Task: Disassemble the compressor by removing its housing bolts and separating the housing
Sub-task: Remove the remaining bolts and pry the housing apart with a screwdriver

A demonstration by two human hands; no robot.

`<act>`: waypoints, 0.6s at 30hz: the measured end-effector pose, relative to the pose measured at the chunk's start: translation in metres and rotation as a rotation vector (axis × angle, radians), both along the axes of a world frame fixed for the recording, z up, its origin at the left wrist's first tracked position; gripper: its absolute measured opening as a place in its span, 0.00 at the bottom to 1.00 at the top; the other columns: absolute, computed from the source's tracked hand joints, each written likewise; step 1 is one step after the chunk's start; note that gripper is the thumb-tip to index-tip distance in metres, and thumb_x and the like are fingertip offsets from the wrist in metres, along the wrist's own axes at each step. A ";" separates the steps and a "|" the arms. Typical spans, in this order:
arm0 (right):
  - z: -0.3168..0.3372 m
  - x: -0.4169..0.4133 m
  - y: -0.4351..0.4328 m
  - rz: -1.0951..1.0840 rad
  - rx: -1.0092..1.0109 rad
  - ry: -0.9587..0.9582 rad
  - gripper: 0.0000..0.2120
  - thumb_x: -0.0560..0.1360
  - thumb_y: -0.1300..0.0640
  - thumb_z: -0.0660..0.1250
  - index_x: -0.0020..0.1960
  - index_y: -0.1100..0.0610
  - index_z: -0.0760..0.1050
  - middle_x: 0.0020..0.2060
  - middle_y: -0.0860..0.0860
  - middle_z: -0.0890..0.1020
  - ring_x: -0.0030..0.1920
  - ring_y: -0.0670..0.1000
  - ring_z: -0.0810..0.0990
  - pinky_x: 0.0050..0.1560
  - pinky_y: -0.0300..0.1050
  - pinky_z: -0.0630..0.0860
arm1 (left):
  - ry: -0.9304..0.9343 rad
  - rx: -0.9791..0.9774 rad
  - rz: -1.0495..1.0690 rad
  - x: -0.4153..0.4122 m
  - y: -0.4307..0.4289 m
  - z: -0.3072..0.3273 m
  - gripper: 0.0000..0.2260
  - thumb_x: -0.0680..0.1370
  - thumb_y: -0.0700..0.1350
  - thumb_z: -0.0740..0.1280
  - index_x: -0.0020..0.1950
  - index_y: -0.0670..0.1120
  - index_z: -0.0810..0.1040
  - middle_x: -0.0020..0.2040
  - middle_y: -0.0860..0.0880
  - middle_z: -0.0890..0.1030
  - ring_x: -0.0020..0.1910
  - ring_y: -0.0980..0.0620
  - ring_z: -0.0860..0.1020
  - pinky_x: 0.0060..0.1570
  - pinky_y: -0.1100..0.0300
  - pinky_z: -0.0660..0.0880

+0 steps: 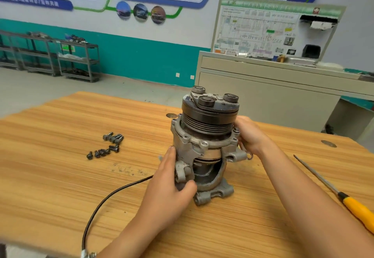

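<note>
Gripping the upright grey cast-metal compressor with black grooved pulley (208,120), left hand (170,184) curls round its lower housing (219,169), right hand (252,136) round the upper flange (202,143); loose black bolts (107,146) lie left of the grip, so unbolting looks done, separation pending.

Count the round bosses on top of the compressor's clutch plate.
3: back-left boss, front boss, right boss. All sit on the clutch plate; none seems hidden.
</note>
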State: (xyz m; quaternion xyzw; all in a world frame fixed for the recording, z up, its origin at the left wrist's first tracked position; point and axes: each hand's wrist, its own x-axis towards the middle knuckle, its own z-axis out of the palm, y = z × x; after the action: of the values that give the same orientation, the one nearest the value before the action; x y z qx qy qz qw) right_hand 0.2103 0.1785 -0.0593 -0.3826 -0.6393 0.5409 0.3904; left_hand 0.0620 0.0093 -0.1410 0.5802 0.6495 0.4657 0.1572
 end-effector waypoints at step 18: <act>-0.025 0.073 -0.121 -0.448 0.235 0.040 0.06 0.70 0.58 0.69 0.35 0.58 0.77 0.19 0.47 0.63 0.20 0.43 0.59 0.20 0.33 0.58 | -0.351 0.422 0.076 -0.028 0.052 0.068 0.09 0.78 0.43 0.63 0.41 0.56 0.77 0.41 0.58 0.79 0.42 0.64 0.76 0.40 0.72 0.72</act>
State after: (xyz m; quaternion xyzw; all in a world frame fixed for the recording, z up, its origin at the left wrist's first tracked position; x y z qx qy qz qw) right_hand 0.2835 0.0575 -0.0845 -0.4561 -0.5891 0.3701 0.5550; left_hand 0.0342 0.0611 -0.0733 0.4860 0.5223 0.6894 0.1255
